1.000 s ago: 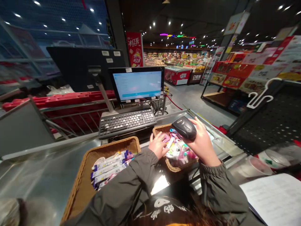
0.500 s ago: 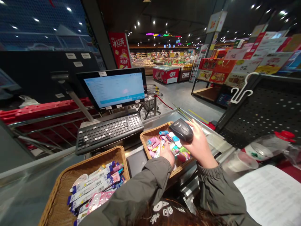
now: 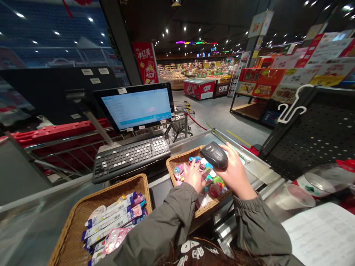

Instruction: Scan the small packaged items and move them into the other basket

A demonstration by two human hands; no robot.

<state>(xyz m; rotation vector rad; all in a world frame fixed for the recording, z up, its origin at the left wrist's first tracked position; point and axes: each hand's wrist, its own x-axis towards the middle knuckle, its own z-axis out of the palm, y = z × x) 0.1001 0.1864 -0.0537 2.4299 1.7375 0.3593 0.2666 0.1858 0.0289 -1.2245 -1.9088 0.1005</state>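
Observation:
My right hand (image 3: 233, 171) grips a black barcode scanner (image 3: 215, 155) above the far right part of a wicker basket (image 3: 171, 161). Small colourful packaged items (image 3: 216, 186) fill that basket. Over them, on the basket's left side, is my left hand (image 3: 195, 177), fingers spread and touching the items; I see nothing held in it. A second, larger wicker basket (image 3: 73, 210) stands to the left. Long white-and-blue packets (image 3: 111, 220) lie in it, along with a pink blister-like pack (image 3: 116, 239), partly behind my left sleeve.
A keyboard (image 3: 133, 155) and a lit monitor (image 3: 138, 107) stand behind the baskets on the metal counter (image 3: 30, 214). At right are a plastic cup (image 3: 294, 197), white paper sheets (image 3: 321, 236) and a white hanger (image 3: 292, 105) on a black perforated panel (image 3: 327, 125).
My left hand has shifted slightly up and left over the items, its fingers more spread. The scanner stays in my right hand. The whole view has shifted a little.

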